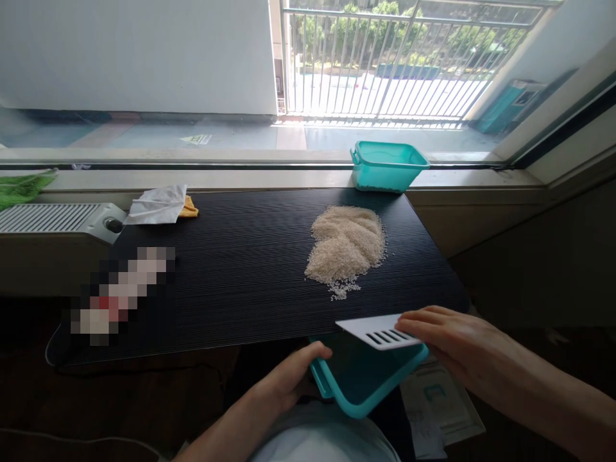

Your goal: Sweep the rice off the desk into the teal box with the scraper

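Note:
A heap of pale rice grains (pixel 347 247) lies on the black table (pixel 231 276), right of its middle. Below the table's near edge my left hand (pixel 289 378) is closed on the rim of a teal plastic tray (pixel 368 382), held tilted just under the edge. My right hand (pixel 457 343) grips a white slotted scraper (pixel 378 330) that rests over the tray's top, its fingers wrapped over the scraper's right end. The scraper lies a short way in front of the heap and does not touch it.
A teal basket (pixel 387 165) stands on the windowsill behind the heap. A white cloth (pixel 156 204) over something orange lies at the table's back left, beside a white radiator (pixel 58 218). A blurred-out object (pixel 120 292) sits at the left. Papers (pixel 440 404) lie below right.

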A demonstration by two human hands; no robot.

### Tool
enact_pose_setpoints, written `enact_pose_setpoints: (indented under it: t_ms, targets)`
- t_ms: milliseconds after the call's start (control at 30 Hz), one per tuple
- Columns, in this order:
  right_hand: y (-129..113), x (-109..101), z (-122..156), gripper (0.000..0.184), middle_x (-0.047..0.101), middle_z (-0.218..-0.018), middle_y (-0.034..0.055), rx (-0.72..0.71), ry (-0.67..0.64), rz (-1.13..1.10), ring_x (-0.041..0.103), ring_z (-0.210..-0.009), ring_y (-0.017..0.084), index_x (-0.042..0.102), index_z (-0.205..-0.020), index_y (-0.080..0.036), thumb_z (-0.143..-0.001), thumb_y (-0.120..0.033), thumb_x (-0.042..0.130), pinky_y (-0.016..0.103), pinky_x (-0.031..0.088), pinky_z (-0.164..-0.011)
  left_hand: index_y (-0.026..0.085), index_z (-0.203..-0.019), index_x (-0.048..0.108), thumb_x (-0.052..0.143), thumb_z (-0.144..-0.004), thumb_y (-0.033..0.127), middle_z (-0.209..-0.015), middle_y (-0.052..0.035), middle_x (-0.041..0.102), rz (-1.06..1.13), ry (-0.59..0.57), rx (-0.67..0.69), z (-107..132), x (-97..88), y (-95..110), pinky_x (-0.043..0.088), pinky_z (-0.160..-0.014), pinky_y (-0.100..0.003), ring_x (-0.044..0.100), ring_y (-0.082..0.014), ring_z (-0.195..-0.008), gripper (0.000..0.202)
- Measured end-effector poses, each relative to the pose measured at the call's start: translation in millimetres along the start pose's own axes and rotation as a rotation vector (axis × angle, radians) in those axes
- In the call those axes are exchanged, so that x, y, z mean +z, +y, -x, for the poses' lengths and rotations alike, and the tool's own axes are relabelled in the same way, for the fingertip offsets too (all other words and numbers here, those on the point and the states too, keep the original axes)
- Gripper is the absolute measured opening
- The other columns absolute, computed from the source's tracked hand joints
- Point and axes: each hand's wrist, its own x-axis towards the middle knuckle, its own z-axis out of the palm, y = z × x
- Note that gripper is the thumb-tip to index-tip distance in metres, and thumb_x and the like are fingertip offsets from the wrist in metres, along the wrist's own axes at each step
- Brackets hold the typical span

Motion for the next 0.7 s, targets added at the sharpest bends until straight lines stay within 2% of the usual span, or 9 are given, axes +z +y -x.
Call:
enact_pose_setpoints:
  t_ms: [133, 267, 333, 467, 600, 700]
  targets:
    - [-3, -7, 6, 0.04, 0.076, -0.102, 0.0058, 0.001, 0.002, 0.0, 0.072, -0.086, 0.019, 0.071, -0.105, -0.024, -0.083, -0.004, 0.044, 0.027, 0.058, -0.071, 0.015, -0.081, 0.064, 0.072, -0.062, 0.035, -0.072, -0.0047, 0.066, -0.03, -0.009, 0.001, -3, -1.5, 1, 0.055, -0.069, -0.031, 0.062, -0.0186, -0.067, 0.029]
    - [0, -12, -13, 0.037, 0.075, -0.108, 0.0088, -0.006, 0.128, 0.068, 0.071, -0.091, 0.021, 0.071, -0.11, -0.022, -0.089, -0.012, 0.042, 0.03, 0.058, -0.074, 0.018, -0.081, 0.063, 0.073, -0.063, 0.035, -0.071, -0.0038, 0.065, -0.034, 0.012, 0.007, -2, -1.4, 1, 0.055, -0.07, -0.032, 0.063, -0.0195, -0.069, 0.027]
    - [4, -12, -23, 0.034, 0.075, -0.107, 0.0094, -0.02, 0.146, 0.089, 0.071, -0.091, 0.022, 0.071, -0.108, -0.022, -0.091, -0.015, 0.042, 0.032, 0.058, -0.074, 0.017, -0.084, 0.064, 0.073, -0.063, 0.036, -0.072, -0.004, 0.066, -0.026, 0.01, 0.016, -1, -1.2, 0, 0.056, -0.071, -0.033, 0.063, -0.0193, -0.068, 0.029]
    - [7, -7, -27, 0.033, 0.074, -0.11, 0.009, -0.024, 0.088, 0.077, 0.07, -0.095, 0.022, 0.07, -0.109, -0.022, -0.092, -0.014, 0.043, 0.032, 0.057, -0.078, 0.016, -0.084, 0.065, 0.072, -0.065, 0.034, -0.075, -0.005, 0.067, -0.023, 0.02, 0.036, 0, -1.7, 0, 0.056, -0.071, -0.032, 0.062, -0.019, -0.069, 0.026]
    - [3, -5, -5, 0.038, 0.075, -0.108, 0.0075, 0.026, -0.023, 0.022, 0.071, -0.091, 0.021, 0.07, -0.109, -0.024, -0.088, -0.008, 0.043, 0.031, 0.059, -0.075, 0.016, -0.079, 0.063, 0.074, -0.064, 0.035, -0.07, -0.0033, 0.065, -0.028, 0.009, 0.021, 0, -4.0, 1, 0.055, -0.071, -0.031, 0.061, -0.0175, -0.065, 0.027]
    - [-1, -11, 5, 0.041, 0.075, -0.105, 0.0068, 0.014, -0.03, -0.015, 0.072, -0.089, 0.02, 0.071, -0.107, -0.024, -0.084, -0.005, 0.043, 0.029, 0.059, -0.074, 0.016, -0.078, 0.062, 0.073, -0.064, 0.035, -0.067, -0.0024, 0.063, -0.022, 0.0, 0.014, 1, -4.7, 2, 0.055, -0.07, -0.031, 0.061, -0.0178, -0.064, 0.026]
